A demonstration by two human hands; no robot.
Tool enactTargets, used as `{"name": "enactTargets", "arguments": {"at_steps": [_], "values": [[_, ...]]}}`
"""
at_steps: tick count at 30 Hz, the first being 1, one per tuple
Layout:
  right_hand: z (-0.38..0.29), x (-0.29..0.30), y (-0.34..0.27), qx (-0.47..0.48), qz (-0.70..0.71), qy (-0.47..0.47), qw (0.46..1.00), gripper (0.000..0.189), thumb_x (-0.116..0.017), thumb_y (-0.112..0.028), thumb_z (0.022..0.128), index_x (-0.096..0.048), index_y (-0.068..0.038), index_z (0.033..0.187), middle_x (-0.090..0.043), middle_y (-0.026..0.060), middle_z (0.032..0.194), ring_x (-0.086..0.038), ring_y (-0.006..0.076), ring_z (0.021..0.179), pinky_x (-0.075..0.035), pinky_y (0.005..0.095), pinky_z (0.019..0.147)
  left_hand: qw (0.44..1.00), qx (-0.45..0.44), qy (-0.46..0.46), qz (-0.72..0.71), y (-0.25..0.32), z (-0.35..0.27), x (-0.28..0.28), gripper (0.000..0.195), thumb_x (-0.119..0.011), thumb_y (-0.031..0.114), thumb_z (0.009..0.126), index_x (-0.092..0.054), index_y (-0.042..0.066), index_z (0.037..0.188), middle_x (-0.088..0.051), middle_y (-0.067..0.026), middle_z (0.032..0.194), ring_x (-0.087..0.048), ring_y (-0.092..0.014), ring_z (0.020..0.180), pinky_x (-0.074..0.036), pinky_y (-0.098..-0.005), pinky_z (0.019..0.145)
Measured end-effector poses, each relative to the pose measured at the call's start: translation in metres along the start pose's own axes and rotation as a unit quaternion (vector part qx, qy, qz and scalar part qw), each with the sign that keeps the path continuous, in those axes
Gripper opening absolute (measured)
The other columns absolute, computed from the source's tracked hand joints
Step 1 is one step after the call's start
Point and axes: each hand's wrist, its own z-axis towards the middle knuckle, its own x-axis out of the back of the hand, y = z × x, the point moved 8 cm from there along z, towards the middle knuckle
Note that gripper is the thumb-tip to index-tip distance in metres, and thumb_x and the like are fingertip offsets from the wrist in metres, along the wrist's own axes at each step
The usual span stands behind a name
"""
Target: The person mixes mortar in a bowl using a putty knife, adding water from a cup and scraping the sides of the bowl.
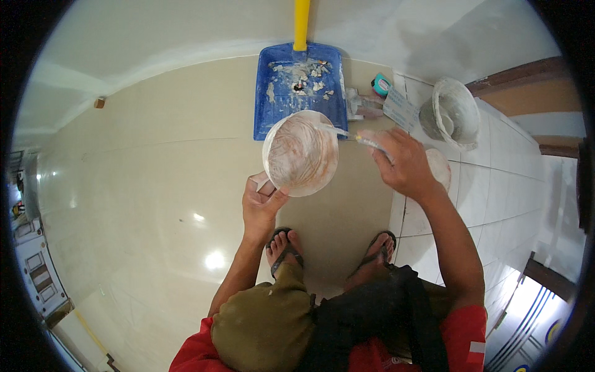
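My left hand (261, 207) grips a round white plastic bowl (303, 156) by its lower left side. The bowl tilts towards me, and a pale, streaky residue with brownish patches coats its inside. In my right hand (408, 162) is a slim hand tool (343, 133). Its whitish tip is at the bowl's upper right rim; whether it touches is unclear, and the fingers hide part of the handle. Just beyond the bowl lies a blue dustpan (274, 114) with a yellow handle (301, 25), holding pale chips and dust.
Right of the dustpan are a teal tape measure (381, 85), a printed sheet (400, 109) and a crumpled clear wrapper (365, 106). A plaster-smeared bucket (450, 114) stands on white tiles. A pale round object (438, 169) is partly behind my right hand. A wall (195, 28) rises ahead.
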Motion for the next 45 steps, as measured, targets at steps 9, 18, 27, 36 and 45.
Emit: {"name": "enactTargets", "arguments": {"at_steps": [9,18,27,36,45], "values": [[0.005,-0.004,0.011,0.054,0.010,-0.049,0.997,0.032,-0.068,-0.009,0.090,-0.068,-0.012,0.122,-0.070,0.0160,0.107,-0.064,0.0383,0.102,-0.052,0.0473,0.089,0.969,0.025,-0.011,0.244,0.024,0.021,0.006,0.040,-0.068,0.020,0.099,-0.055,-0.006,0.128,-0.073,-0.0168,0.103,-0.069,-0.019,0.091,-0.055,-0.0317,0.078],[-0.021,-0.090,0.036,0.046,0.048,-0.071,0.995,0.031,-0.069,-0.010,0.091,-0.067,-0.012,0.122,-0.070,0.0173,0.105,-0.066,0.0393,0.098,-0.053,0.0482,0.085,0.799,-0.154,-0.104,0.572,0.056,0.082,-0.025,0.041,-0.060,0.032,0.099,-0.069,0.006,0.129,-0.069,-0.0230,0.080,-0.069,-0.035,0.078,-0.055,-0.0436,0.079],[-0.011,-0.130,0.041,0.049,-0.013,-0.070,0.996,0.029,-0.066,-0.014,0.092,-0.064,-0.011,0.121,-0.070,0.0149,0.107,-0.065,0.0373,0.104,-0.052,0.0501,0.091,0.697,-0.171,-0.130,0.684,0.042,0.107,-0.059,0.045,-0.055,0.040,0.100,-0.069,0.008,0.129,-0.071,-0.0277,0.108,-0.068,-0.041,0.101,-0.054,-0.0494,0.091],[-0.049,-0.162,0.066,-0.029,0.045,-0.042,0.998,0.031,-0.064,-0.009,0.093,-0.064,-0.013,0.124,-0.070,0.0166,0.104,-0.067,0.0398,0.094,-0.054,0.0488,0.081,0.804,-0.129,-0.116,0.569,0.023,0.106,-0.067,0.050,-0.058,0.044,0.097,-0.069,0.007,0.129,-0.072,-0.0271,0.109,-0.070,-0.043,0.103,-0.055,-0.0481,0.091],[-0.103,-0.213,0.061,-0.240,0.229,-0.121,0.936,0.029,-0.065,-0.011,0.096,-0.061,-0.006,0.124,-0.072,0.0178,0.095,-0.070,0.0331,0.083,-0.054,0.0421,0.077,0.827,-0.125,-0.026,0.547,0.025,0.102,-0.061,0.043,-0.061,0.042,0.095,-0.075,0.009,0.121,-0.074,-0.0247,0.101,-0.073,-0.041,0.089,-0.057,-0.0459,0.082]]}}
